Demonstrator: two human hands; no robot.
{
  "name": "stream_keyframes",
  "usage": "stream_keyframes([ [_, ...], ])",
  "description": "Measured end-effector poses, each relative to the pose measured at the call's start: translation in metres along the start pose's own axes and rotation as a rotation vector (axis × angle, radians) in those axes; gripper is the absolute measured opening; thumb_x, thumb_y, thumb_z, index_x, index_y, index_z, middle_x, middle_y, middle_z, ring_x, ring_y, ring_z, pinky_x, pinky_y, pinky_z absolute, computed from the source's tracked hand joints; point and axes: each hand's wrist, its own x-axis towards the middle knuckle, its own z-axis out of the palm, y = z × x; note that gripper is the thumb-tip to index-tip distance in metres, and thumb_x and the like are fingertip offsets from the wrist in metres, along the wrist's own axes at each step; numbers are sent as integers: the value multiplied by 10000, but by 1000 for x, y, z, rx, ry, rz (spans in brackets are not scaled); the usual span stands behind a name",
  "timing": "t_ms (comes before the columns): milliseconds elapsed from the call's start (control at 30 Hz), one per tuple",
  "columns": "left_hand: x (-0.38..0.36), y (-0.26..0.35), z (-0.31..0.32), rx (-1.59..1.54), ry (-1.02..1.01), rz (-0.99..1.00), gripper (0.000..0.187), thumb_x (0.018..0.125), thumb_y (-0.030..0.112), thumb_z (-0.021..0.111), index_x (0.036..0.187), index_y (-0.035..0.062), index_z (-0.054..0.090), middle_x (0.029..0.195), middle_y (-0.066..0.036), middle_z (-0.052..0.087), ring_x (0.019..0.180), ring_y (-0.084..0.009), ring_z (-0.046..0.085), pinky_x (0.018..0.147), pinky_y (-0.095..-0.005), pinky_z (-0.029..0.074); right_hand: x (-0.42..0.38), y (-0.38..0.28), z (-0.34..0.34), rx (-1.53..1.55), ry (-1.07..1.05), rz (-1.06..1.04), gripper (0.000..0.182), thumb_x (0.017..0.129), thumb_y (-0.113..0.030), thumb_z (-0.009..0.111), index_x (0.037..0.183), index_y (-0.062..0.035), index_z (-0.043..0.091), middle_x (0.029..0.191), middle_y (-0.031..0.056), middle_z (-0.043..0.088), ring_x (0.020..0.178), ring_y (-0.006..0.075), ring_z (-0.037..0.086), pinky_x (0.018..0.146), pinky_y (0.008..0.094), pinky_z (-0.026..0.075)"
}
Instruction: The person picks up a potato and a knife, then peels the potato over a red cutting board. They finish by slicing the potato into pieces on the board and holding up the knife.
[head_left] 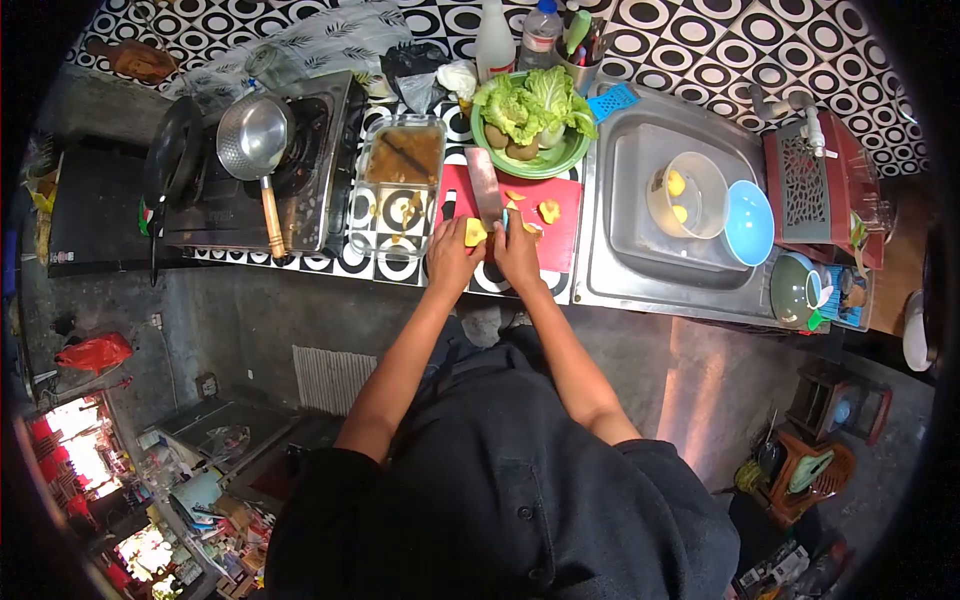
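My left hand point(452, 262) is closed on a yellow-orange chunk of peeled vegetable point(475, 233) at the near side of a red cutting board point(556, 252). My right hand point(517, 256) grips the handle of a cleaver, whose broad blade point(483, 183) points away from me over the board. The hands are close together, with the chunk left of the cleaver. Small yellow cut pieces point(549, 211) lie on the board to the right of the blade. Beyond it stands a green bowl point(572, 163) with lettuce point(538, 100) and brown round vegetables.
Left of the board is a glass container point(438, 215) with brown liquid, then a stove point(318, 200) carrying a saucepan point(256, 135). On the right, the sink point(600, 270) holds a translucent bowl point(690, 222) with yellow pieces and a blue bowl point(749, 225). Bottles point(495, 45) stand behind.
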Motion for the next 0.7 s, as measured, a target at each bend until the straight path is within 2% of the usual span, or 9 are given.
stream_keyframes([
  [167, -3, -12, 5, -74, -77, -41, 638, 842, 264, 734, 1327, -90, 520, 1364, -303, 565, 1287, -404, 547, 1090, -440, 436, -1, 5, 9, -12, 41, -91, 271, 1019, -141, 509, 1235, 18, 471, 902, 339, 649, 857, 518, 642, 713, 551, 496],
  [300, -6, -17, 8, -155, -121, -63, 634, 901, 231, 689, 1387, -102, 457, 1425, -344, 486, 1350, -427, 486, 1115, -431, 427, -2, 1, 13, 37, 26, -36, 235, 1016, -127, 517, 1195, 17, 467, 891, 332, 641, 849, 524, 632, 701, 548, 485],
  [500, -6, -24, 12, -158, -155, -9, 581, 955, 151, 619, 1424, -108, 397, 1495, -345, 399, 1396, -429, 425, 1143, -436, 395, -3, 5, 19, 35, 25, -45, 202, 1018, -123, 523, 1146, 11, 442, 881, 326, 638, 843, 534, 628, 696, 549, 475],
  [700, -4, -25, 9, -190, -173, -29, 576, 957, 177, 625, 1409, -108, 410, 1481, -325, 429, 1399, -422, 421, 1157, -441, 376, -1, 9, 25, -24, 13, -22, 199, 1024, -118, 511, 1135, 10, 407, 853, 336, 624, 823, 541, 621, 675, 552, 466],
])
